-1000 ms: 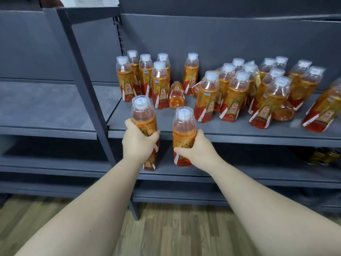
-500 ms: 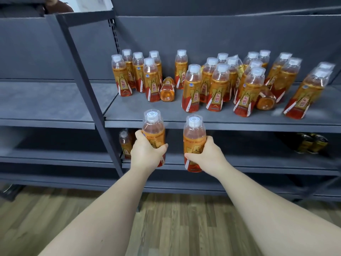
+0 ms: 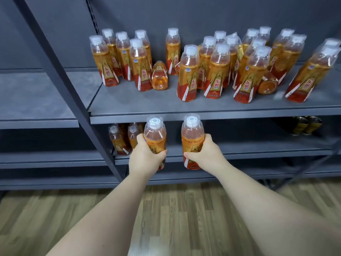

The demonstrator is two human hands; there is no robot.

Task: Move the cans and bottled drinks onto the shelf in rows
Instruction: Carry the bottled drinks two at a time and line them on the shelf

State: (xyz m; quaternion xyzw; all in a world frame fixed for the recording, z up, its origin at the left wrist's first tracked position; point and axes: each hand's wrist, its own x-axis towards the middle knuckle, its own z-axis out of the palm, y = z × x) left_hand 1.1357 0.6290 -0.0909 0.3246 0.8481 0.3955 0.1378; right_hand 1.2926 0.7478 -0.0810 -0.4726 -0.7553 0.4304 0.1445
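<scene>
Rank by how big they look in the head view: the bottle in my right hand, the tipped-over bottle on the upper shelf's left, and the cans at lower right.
1. Right-hand bottle, nearest the camera.
2. Tipped-over bottle, foreshortened.
3. Cans, partly hidden.

The lower grey metal shelf (image 3: pixel 258 150) is open in the middle. Orange plastic bottles (image 3: pixel 118 139) block its left end, dark gold cans (image 3: pixel 306 125) its right back.

The grey shelf (image 3: pixel 166 108) carries orange bottles (image 3: pixel 188 74) — most upright, two lying down (image 3: pixel 159 76).
</scene>
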